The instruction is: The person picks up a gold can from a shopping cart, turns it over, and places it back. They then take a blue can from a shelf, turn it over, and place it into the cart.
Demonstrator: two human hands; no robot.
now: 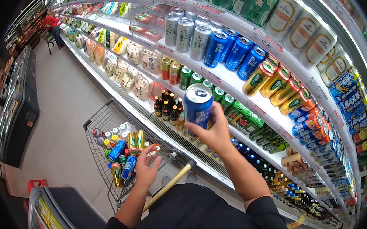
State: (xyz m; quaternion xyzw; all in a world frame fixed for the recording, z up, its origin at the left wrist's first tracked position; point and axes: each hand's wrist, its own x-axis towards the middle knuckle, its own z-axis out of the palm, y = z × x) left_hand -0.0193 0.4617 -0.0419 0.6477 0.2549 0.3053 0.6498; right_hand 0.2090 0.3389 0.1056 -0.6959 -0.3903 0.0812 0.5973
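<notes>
My right hand (214,133) grips a blue beer can (197,112) with a silver top, held upright in front of the shelves. Over the near side of a wire shopping cart (90,127), my left hand (146,167) hangs with its fingers apart and nothing in them. Inside the cart lie blue cans (117,150), gold cans (141,139) and several bottles with white, red and yellow caps. The cart's pale handle (174,182) runs close to my body. On the shelf beyond my right hand stand matching blue cans (215,50).
A long refrigerated shelf unit (187,59) curves along the right, stocked with silver cans (184,34), green cans (186,76), gold cans (258,79) and dark bottles (166,110). Dark freezer cabinets (21,116) line the left. Far down the aisle stands a person in red (51,22) by another cart.
</notes>
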